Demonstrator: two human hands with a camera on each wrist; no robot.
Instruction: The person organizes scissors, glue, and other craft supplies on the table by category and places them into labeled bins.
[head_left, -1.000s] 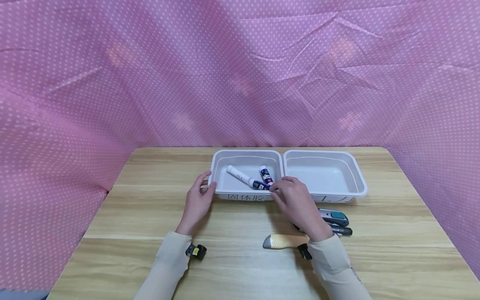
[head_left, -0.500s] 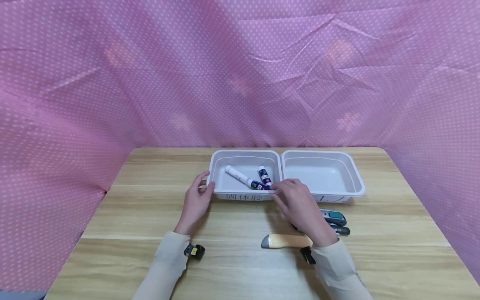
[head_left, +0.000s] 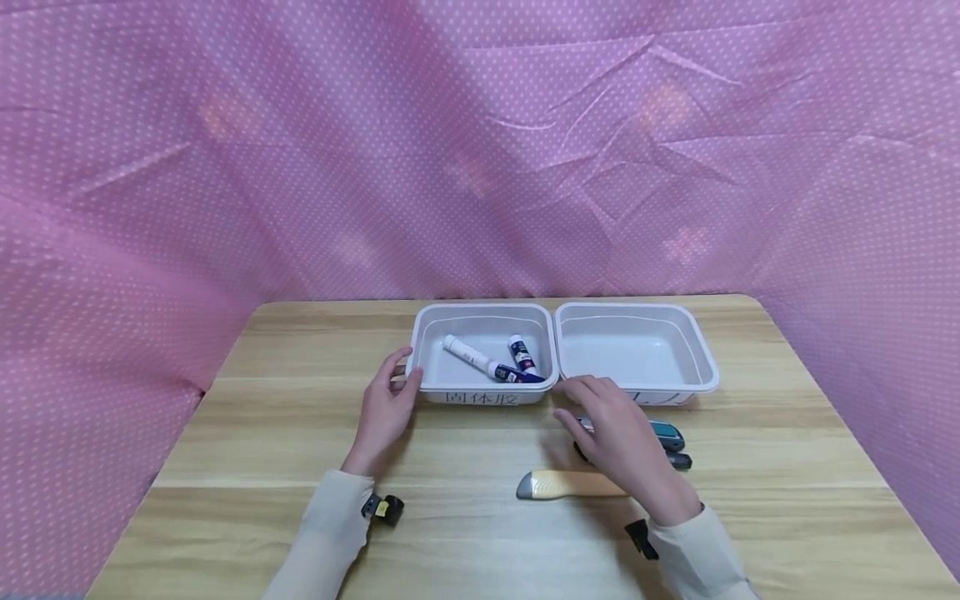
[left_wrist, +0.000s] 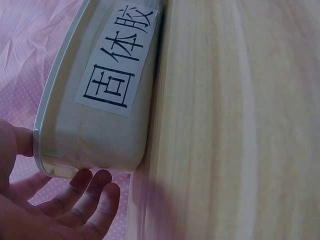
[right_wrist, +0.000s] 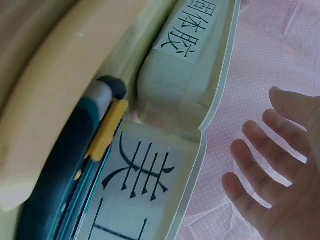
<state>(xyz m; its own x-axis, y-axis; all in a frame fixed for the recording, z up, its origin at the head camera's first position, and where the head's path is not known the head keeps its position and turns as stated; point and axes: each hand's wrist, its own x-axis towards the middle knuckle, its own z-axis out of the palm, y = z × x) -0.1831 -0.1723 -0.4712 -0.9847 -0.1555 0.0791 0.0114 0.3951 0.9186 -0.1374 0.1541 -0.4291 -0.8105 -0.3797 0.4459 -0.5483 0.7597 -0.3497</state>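
My left hand (head_left: pixel 388 407) holds the left corner of the left white plastic bin (head_left: pixel 487 312), thumb at the rim and fingers against the side wall. Inside that bin lie a white glue stick (head_left: pixel 467 352) and two blue glue sticks, one at the back (head_left: pixel 522 353) and one along the front (head_left: pixel 513 373). My right hand (head_left: pixel 618 433) hovers in front of the bins, fingers loosely spread and holding nothing. Below it is a yellow utility knife (head_left: pixel 573 484), partly covered by the hand. A teal and dark utility knife (head_left: pixel 667 434) shows behind the right hand.
Beside the left bin, a second white bin (head_left: pixel 637 310) stands on the wooden table (head_left: pixel 300 433). A dark utility knife (head_left: pixel 679 460) lies near the teal one. Both bins carry front labels. Pink dotted cloth (head_left: pixel 480 150) hangs around the table.
The right hand has moved back from the left bin's front right corner, off the blue glue stick, toward the knives, with fingers spreading. The left hand stays at its corner; the view shifts slightly.
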